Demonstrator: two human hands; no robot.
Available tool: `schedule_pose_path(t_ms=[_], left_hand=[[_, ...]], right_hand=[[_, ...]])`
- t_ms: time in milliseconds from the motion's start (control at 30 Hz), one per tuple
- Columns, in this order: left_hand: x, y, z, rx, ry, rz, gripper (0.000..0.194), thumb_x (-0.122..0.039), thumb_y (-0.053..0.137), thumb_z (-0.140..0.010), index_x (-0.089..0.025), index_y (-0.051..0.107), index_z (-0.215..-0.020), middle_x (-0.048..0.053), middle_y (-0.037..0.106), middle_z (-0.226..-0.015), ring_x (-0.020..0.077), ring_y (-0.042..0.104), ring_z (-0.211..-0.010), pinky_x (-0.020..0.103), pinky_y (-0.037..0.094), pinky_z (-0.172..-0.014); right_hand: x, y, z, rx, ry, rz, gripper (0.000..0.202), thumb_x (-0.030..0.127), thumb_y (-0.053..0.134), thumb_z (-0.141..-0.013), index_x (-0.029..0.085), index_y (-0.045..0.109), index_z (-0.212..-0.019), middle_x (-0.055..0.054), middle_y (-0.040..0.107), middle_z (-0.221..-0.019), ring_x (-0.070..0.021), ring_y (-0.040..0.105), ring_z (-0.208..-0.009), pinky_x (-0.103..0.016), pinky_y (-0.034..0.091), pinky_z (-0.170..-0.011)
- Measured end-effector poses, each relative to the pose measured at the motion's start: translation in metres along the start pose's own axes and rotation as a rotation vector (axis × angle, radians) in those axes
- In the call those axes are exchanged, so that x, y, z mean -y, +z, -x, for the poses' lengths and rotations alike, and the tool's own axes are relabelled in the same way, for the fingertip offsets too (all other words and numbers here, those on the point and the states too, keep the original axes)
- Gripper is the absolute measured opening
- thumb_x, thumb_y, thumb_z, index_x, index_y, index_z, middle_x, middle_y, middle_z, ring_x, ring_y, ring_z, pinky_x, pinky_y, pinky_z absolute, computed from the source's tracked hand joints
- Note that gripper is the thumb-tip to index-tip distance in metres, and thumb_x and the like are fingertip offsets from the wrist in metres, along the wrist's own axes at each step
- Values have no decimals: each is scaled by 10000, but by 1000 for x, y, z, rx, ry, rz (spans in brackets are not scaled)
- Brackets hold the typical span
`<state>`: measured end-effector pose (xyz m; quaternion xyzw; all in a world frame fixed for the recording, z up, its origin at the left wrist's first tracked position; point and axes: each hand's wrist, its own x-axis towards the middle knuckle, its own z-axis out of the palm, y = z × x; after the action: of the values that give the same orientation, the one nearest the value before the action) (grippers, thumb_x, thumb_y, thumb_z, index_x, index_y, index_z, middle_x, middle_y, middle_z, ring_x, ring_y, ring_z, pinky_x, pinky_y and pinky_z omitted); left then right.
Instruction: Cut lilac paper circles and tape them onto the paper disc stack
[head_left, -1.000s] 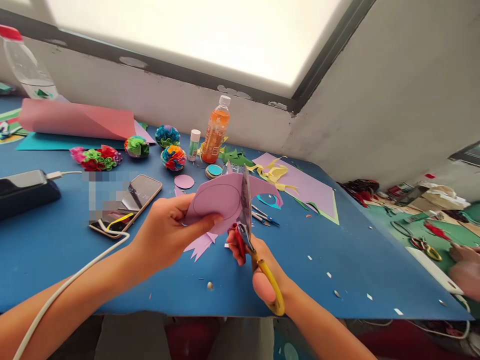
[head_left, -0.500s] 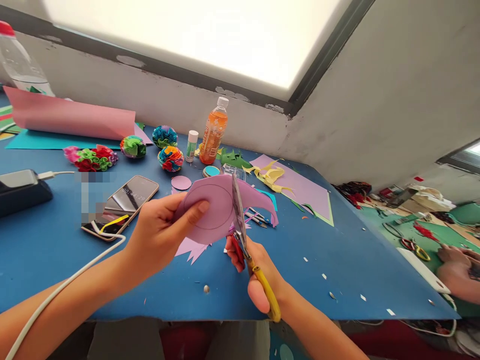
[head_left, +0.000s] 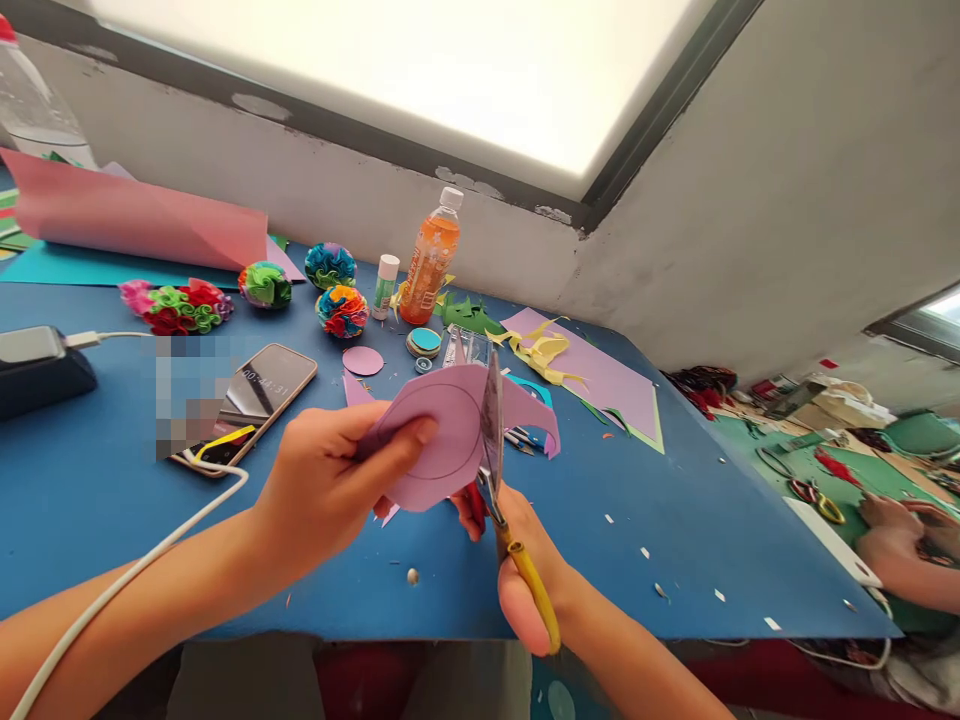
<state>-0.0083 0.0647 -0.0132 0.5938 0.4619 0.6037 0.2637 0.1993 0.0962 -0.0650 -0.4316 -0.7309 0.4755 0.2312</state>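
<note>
Between thumb and fingers, my left hand (head_left: 330, 470) pinches a piece of purple paper (head_left: 442, 450) with a circle drawn on it. A pair of scissors (head_left: 492, 430) with yellow and red handles is in my right hand (head_left: 529, 560), fingers wrapped round the grips. The blades stand upright at the paper's right edge, just outside the drawn line. To the right of the blades, a curved purple strip (head_left: 529, 408) sticks out. Under and behind the held paper, purple scraps (head_left: 358, 390) lie on the blue table (head_left: 330, 590), and a cut purple disc (head_left: 363, 361) rests beyond.
A phone (head_left: 274, 375) with a white cable (head_left: 180, 520) lies left. Behind stand an orange drink bottle (head_left: 431, 262), a glue stick (head_left: 385, 287) and several ruffled paper balls (head_left: 342, 312). Yellow scraps (head_left: 547, 352) lie on purple sheets (head_left: 619, 385). A co-worker's hands (head_left: 896, 530) show at far right.
The purple paper has shifted slightly right and down, and tilted in my left hand. The scissor blades have moved a little right along its edge. The view has shifted slightly.
</note>
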Motion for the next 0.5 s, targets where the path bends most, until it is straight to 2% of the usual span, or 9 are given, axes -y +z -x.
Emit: schedule_pose_path(t_ms=[167, 500], left_hand=[[-2, 1, 1, -2, -11, 34, 311, -242, 598, -802, -189, 547, -500, -66, 469, -331, 55, 418, -273, 150, 306, -278], [-2, -12, -9, 76, -13, 4, 277, -271, 615, -786, -190, 589, -522, -66, 471, -334, 52, 441, -271, 130, 295, -270]], right_hand=[[-1, 1, 0, -14, 35, -40, 638, 838, 437, -640, 228, 502, -819, -9, 502, -696, -160, 431, -581, -295, 406, -545], [-9, -3, 4, 9, 90, -98, 582, 792, 425, -700, 227, 508, -810, -2, 489, -694, -143, 401, -550, -282, 376, -508]])
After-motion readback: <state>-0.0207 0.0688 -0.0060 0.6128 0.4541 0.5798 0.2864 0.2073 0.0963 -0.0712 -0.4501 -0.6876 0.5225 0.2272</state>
